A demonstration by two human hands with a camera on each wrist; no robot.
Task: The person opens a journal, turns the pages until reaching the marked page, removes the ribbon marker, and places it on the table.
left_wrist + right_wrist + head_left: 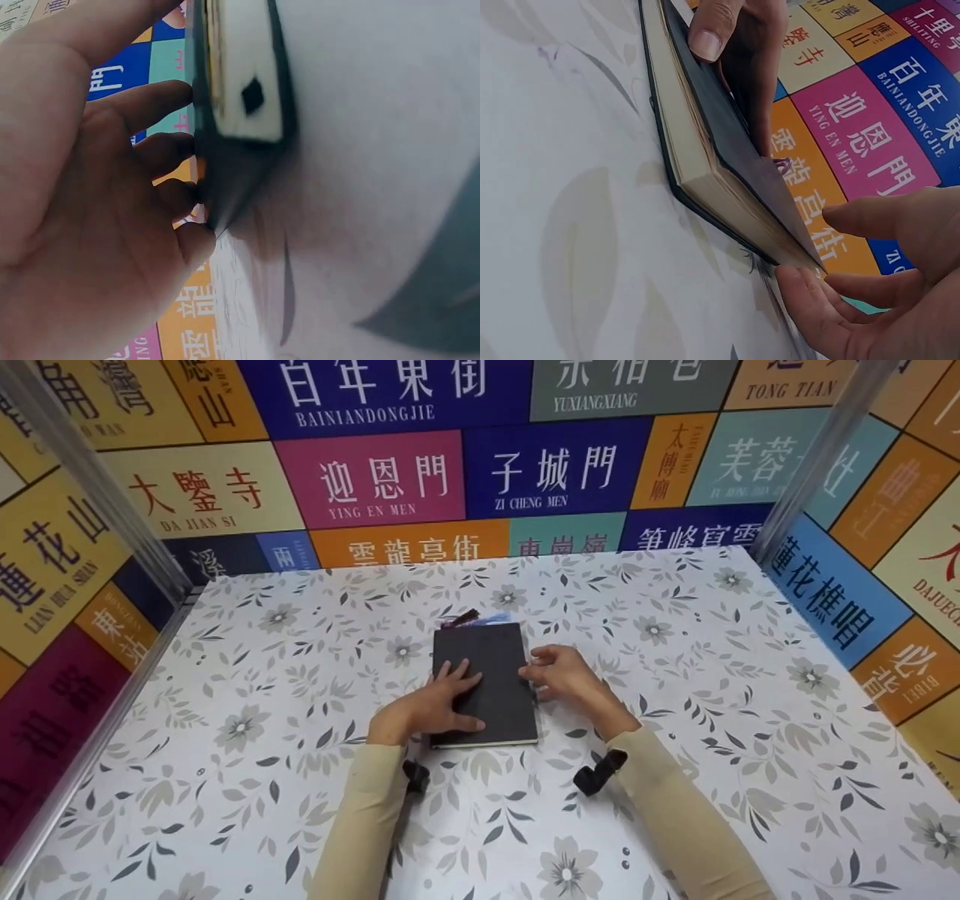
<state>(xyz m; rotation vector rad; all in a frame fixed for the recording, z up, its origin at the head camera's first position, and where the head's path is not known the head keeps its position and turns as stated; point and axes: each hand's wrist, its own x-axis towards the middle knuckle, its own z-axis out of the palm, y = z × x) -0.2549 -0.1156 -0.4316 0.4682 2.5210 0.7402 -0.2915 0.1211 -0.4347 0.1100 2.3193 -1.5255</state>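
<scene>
A black hardcover notebook (499, 690) lies closed on the table, with dark red and pale blue ribbon ends (480, 619) sticking out past its far edge. My left hand (431, 706) rests on the cover with its fingers spread, at the left half of the book. In the left wrist view, the fingertips of that hand meet the cover beside the cream page block (251, 90). At the book's right side is my right hand (568, 679). Its fingertips touch the edge near a corner in the right wrist view, while the thumb (855, 217) stands apart from the cover.
A white cloth (285, 810) printed with grey flowers and leaves covers the table. Colourful panels (367, 476) with Chinese lettering stand behind it and along both sides. Each wrist carries a black camera mount (600, 772) under a beige sleeve (679, 810).
</scene>
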